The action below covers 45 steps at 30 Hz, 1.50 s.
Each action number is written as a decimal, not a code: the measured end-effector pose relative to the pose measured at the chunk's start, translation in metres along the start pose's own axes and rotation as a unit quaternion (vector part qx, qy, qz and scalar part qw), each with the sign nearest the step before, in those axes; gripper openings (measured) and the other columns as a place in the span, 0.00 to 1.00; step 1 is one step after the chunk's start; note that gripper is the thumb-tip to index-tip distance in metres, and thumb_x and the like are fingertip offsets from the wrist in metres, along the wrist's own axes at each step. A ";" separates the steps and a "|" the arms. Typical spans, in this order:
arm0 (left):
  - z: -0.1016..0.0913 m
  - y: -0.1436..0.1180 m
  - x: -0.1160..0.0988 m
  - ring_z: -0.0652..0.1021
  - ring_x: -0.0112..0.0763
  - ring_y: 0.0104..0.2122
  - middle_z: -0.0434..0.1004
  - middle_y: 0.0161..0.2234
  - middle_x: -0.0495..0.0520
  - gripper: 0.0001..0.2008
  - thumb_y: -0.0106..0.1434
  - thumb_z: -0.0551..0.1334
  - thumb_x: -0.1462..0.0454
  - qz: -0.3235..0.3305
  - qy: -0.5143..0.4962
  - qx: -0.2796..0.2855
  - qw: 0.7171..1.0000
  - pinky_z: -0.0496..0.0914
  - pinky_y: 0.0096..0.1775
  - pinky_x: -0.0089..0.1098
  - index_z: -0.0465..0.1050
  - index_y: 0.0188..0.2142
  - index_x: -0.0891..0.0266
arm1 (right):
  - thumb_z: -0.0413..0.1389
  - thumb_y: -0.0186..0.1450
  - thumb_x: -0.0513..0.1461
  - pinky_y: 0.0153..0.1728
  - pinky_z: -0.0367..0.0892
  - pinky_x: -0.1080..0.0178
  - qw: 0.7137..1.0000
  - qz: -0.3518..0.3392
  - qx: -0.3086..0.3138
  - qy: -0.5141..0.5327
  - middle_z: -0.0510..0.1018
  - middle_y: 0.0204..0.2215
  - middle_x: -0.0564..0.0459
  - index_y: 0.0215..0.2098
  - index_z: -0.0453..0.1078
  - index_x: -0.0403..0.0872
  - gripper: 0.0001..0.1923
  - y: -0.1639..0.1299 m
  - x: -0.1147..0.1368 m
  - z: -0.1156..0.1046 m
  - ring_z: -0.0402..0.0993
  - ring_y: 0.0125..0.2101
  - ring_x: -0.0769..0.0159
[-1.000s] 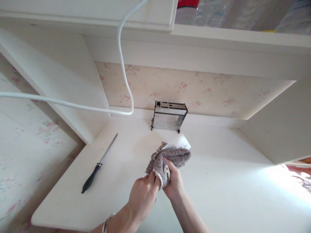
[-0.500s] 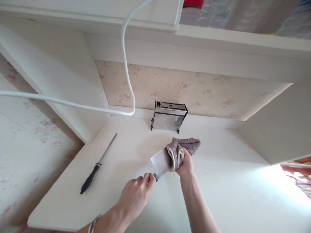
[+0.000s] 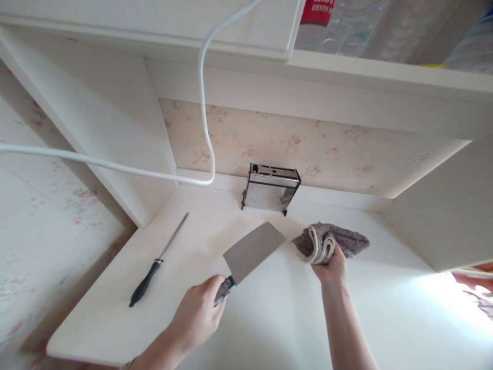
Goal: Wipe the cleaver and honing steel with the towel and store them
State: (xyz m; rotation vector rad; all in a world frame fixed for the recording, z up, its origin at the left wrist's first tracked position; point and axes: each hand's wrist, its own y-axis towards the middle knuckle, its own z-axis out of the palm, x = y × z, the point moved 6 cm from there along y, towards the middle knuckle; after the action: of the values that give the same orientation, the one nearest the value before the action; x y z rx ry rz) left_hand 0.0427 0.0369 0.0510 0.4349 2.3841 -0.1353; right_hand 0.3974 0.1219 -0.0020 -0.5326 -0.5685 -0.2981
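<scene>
My left hand (image 3: 198, 314) grips the dark handle of a cleaver (image 3: 252, 251), whose broad grey blade points up and to the right over the white counter (image 3: 292, 313). My right hand (image 3: 332, 266) holds a bunched grey cloth (image 3: 329, 241) with a pale edge, a short way to the right of the blade and apart from it. A metal knife block (image 3: 271, 187) stands against the back wall just beyond the blade tip.
A sharpening steel (image 3: 156, 264) with a black handle lies on the counter's left part. A white cable (image 3: 204, 118) loops down from above at the left. White shelving surrounds the counter; plastic bottles (image 3: 346, 25) stand on the upper shelf.
The cloth has slid off the blade to the right with my right hand. My left hand has drawn the cleaver left, and its whole blade is now bare.
</scene>
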 end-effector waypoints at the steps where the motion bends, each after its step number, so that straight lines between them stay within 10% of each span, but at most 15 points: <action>1: -0.002 0.002 0.001 0.75 0.30 0.29 0.73 0.30 0.50 0.04 0.64 0.56 0.63 -0.022 -0.091 0.003 0.996 0.67 0.32 0.27 0.67 0.38 0.60 | 0.53 0.63 0.41 0.44 0.74 0.59 1.000 -0.013 0.009 -0.001 0.82 0.31 0.57 0.37 0.74 0.49 0.09 -0.004 0.003 -0.003 0.80 0.36 0.65; 5: 0.017 0.013 -0.010 0.67 0.21 0.19 0.70 0.29 0.50 0.15 0.66 0.54 0.53 -0.066 -0.422 0.080 0.900 0.63 0.23 0.26 0.64 0.41 0.63 | 0.62 0.56 0.40 0.42 0.75 0.63 0.996 0.014 0.081 -0.045 0.82 0.32 0.57 0.36 0.74 0.48 0.09 -0.042 -0.024 0.004 0.80 0.35 0.66; 9: 0.041 0.022 -0.024 0.62 0.18 0.15 0.66 0.26 0.45 0.16 0.65 0.56 0.51 -0.071 -0.544 0.109 0.829 0.60 0.20 0.25 0.62 0.41 0.62 | 0.68 0.48 0.42 0.38 0.75 0.58 0.977 0.104 0.164 -0.093 0.82 0.31 0.52 0.33 0.75 0.46 0.16 -0.094 -0.074 0.035 0.79 0.32 0.59; 16: 0.068 0.020 -0.023 0.68 0.24 0.19 0.64 0.16 0.47 0.13 0.62 0.56 0.60 -0.067 -0.499 0.156 0.850 0.65 0.27 0.29 0.64 0.24 0.64 | 0.69 0.49 0.37 0.40 0.73 0.55 0.947 0.061 0.215 -0.230 0.80 0.40 0.43 0.45 0.72 0.41 0.25 -0.140 -0.105 0.083 0.78 0.38 0.54; 25: 0.069 0.006 -0.012 0.52 0.18 0.15 0.51 0.19 0.38 0.13 0.63 0.59 0.55 -0.125 -0.569 0.192 0.790 0.55 0.18 0.24 0.57 0.35 0.58 | 0.69 0.46 0.35 0.36 0.75 0.55 0.950 0.055 0.175 -0.252 0.81 0.37 0.43 0.42 0.73 0.41 0.25 -0.134 -0.096 0.077 0.79 0.35 0.53; 35: 0.045 -0.002 -0.011 0.53 0.15 0.17 0.51 0.23 0.39 0.10 0.67 0.55 0.56 -0.137 -0.464 0.341 0.806 0.55 0.20 0.22 0.57 0.40 0.59 | 0.69 0.46 0.36 0.32 0.77 0.58 0.981 0.051 0.076 -0.173 0.82 0.33 0.45 0.39 0.74 0.40 0.22 -0.087 -0.059 0.068 0.80 0.30 0.55; 45: 0.054 -0.015 0.005 0.54 0.14 0.16 0.54 0.24 0.40 0.12 0.66 0.57 0.54 -0.162 -0.416 0.315 0.837 0.53 0.17 0.20 0.58 0.39 0.59 | 0.68 0.48 0.34 0.30 0.78 0.63 0.990 -0.073 -0.030 -0.118 0.82 0.31 0.50 0.38 0.74 0.42 0.19 -0.020 -0.003 0.061 0.80 0.27 0.61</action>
State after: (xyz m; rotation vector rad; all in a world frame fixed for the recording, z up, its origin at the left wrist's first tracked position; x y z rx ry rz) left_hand 0.0677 0.0122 0.0074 0.1839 1.4646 -1.0616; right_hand 0.3605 0.1396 0.0471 -0.5894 -0.8317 -0.3953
